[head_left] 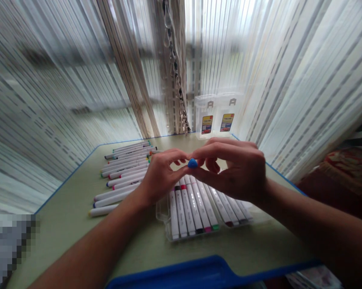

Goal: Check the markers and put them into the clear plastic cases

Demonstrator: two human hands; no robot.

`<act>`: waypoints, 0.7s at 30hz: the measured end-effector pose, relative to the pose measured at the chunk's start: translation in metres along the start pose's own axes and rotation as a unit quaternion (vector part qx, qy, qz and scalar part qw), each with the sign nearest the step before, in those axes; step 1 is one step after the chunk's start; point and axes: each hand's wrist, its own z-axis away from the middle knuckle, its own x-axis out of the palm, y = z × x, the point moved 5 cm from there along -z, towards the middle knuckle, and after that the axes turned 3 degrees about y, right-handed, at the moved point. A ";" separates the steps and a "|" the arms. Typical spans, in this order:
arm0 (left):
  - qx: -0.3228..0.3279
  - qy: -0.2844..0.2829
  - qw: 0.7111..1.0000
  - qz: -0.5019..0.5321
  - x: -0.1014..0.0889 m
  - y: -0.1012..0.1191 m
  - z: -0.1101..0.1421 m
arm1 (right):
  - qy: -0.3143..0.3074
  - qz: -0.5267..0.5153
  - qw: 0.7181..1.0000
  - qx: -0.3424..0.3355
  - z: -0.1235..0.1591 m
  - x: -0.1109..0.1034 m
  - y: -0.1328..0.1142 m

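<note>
Seen end-on, a marker with a blue end (192,163) is held up above the case, and most of its body is hidden behind the fingers. My right hand (233,166) pinches it between thumb and forefinger. From the other side, the thumb and fingertips of my left hand (165,170) also close on it. Below both hands lies a clear plastic case (169,236) with several white markers (199,206) side by side in two sections. Loose markers (127,176) with coloured ends lie in a column to the left of my left forearm.
Two clear plastic lids or cases (218,112) with yellow labels stand at the table's back edge. A string curtain (78,80) and a beaded strand (175,60) hang behind. The pale green table (69,224) has a blue rim. Patterned fabric (349,168) is at the right.
</note>
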 end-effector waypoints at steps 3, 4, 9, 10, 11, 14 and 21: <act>-0.001 -0.002 1.000 0.004 0.000 0.001 0.000 | -0.001 -0.004 1.000 -0.002 0.000 0.001 0.000; 0.000 -0.002 1.000 0.007 0.000 0.001 0.000 | 0.000 -0.004 1.000 -0.003 0.000 0.000 0.000; -0.005 -0.003 1.000 0.011 0.000 -0.001 0.000 | -0.001 -0.001 1.000 -0.003 -0.001 0.000 -0.001; -0.005 -0.003 1.000 0.010 0.000 -0.002 0.000 | -0.002 -0.002 1.000 -0.002 -0.001 0.000 -0.001; -0.006 -0.004 1.000 0.010 -0.001 -0.002 0.000 | -0.001 -0.003 1.000 0.001 0.000 0.000 0.000; -0.012 -0.005 1.000 0.014 -0.001 -0.006 0.000 | 0.015 -0.016 0.999 0.037 0.000 0.000 0.005; -0.113 -0.006 0.990 0.086 0.000 -0.026 0.000 | 0.124 -0.199 0.937 0.260 0.003 -0.002 0.055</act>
